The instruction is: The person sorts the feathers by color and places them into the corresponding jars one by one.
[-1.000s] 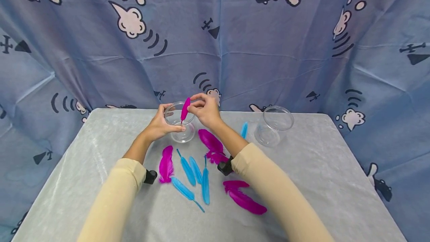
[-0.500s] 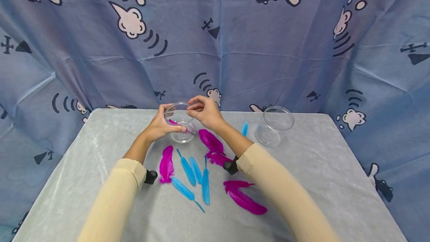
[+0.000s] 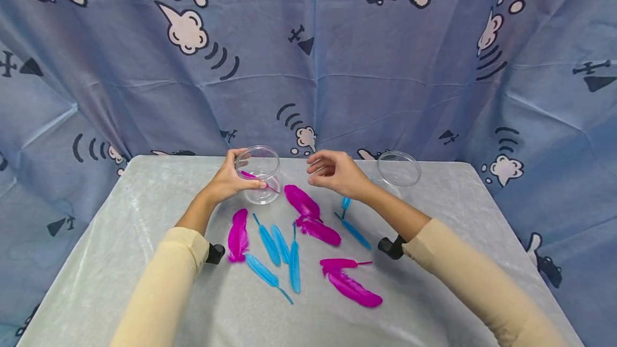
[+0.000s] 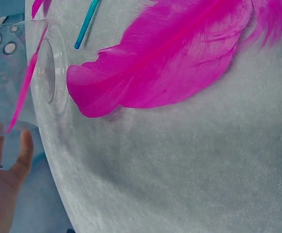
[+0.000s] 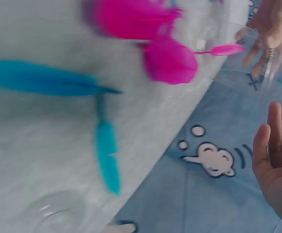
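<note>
My left hand (image 3: 223,182) grips a clear plastic jar (image 3: 262,198), thumb across its near side and fingers round the far side. Inside the jar a small magenta feather (image 4: 23,92) leans aslant, in plain sight through the wall in the left wrist view. To the right of the jar my right hand (image 3: 339,176) hangs over the table with loosely bent fingers and nothing in them. Below it lie two blue feathers (image 3: 355,233). Between the hands, a magenta feather (image 3: 302,201) rests on the cloth near another magenta feather (image 3: 318,230).
A second clear jar (image 3: 399,169) stands at the back right, its lower part partly behind my right wrist. Several blue feathers (image 3: 294,266) lie mid-table. A magenta feather (image 3: 238,235) is on their left, more magenta feathers (image 3: 354,288) on their right. A patterned blue curtain (image 3: 347,95) hangs behind.
The magenta feather held upright over the left jar has dropped inside it. My right hand has let go and moved right, away from the rim. My left hand stays on the jar.
</note>
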The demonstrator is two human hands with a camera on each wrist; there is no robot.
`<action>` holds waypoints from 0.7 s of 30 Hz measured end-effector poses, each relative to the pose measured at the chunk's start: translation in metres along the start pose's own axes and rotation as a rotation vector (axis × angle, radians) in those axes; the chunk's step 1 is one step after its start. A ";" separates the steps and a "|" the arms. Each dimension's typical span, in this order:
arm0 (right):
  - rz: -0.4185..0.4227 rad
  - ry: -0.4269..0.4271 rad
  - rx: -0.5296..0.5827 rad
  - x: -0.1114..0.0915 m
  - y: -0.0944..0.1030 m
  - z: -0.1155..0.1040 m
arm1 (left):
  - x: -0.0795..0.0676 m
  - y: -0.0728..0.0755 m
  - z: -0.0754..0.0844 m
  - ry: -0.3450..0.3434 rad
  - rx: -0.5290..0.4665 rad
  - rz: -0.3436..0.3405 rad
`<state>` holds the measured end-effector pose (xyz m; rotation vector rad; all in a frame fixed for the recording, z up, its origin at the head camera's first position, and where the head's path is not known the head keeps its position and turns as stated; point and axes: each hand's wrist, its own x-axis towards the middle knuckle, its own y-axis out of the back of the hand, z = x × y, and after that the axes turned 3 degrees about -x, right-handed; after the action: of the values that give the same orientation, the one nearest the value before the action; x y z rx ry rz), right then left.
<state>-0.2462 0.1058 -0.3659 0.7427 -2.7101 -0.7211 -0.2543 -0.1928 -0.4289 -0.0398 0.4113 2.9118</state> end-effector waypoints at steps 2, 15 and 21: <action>-0.032 0.001 0.000 -0.013 0.004 0.007 | 0.001 0.000 -0.002 -0.003 0.010 0.003; -0.182 -0.050 0.008 -0.085 0.010 0.047 | 0.000 0.000 -0.003 -0.007 0.017 0.007; -0.225 -0.034 0.035 -0.107 0.005 0.058 | 0.000 -0.001 -0.001 0.020 0.022 0.012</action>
<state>-0.1784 0.1892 -0.4225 1.0656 -2.7030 -0.7411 -0.2541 -0.1925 -0.4303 -0.0635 0.4480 2.9206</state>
